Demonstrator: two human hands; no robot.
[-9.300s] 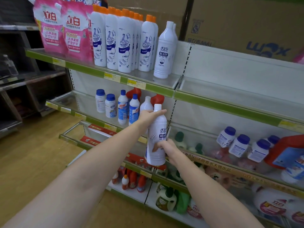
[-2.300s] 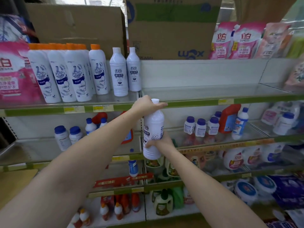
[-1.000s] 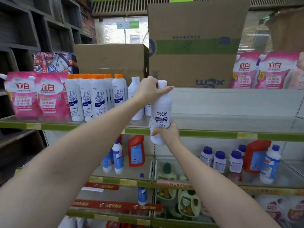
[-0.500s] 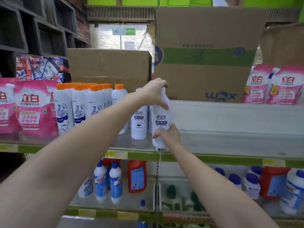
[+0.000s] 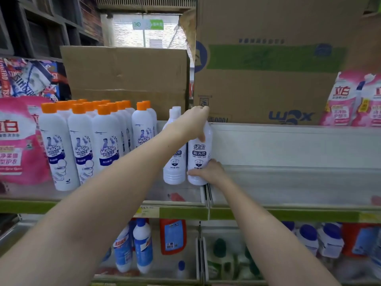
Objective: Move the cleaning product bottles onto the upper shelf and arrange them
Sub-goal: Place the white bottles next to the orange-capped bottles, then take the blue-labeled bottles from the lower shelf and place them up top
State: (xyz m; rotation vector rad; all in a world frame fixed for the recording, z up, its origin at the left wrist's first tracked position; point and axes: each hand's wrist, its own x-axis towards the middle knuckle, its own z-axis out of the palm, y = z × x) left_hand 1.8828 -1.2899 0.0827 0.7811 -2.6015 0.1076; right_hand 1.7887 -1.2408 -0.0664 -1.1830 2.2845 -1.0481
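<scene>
A white cleaner bottle point(image 5: 199, 155) with a dark blue label stands on the upper shelf point(image 5: 175, 211), close beside another white bottle point(image 5: 174, 170) of the same kind. My left hand point(image 5: 194, 120) grips its neck and cap from above. Around its base curls my right hand point(image 5: 208, 172), low on the right side. Whether the bottle's foot rests fully on the shelf is hidden by my right hand.
Several orange-capped white bottles point(image 5: 82, 145) fill the shelf to the left, with pink refill pouches point(image 5: 18, 141) beyond. Cardboard boxes point(image 5: 263, 79) stand behind. More pink pouches point(image 5: 354, 102) sit at the far right. Blue-capped bottles point(image 5: 142, 244) stand on the shelf below.
Both hands have carried the white bottle further back onto the upper shelf, beside the other white bottle. The camera has tilted up and moved closer.
</scene>
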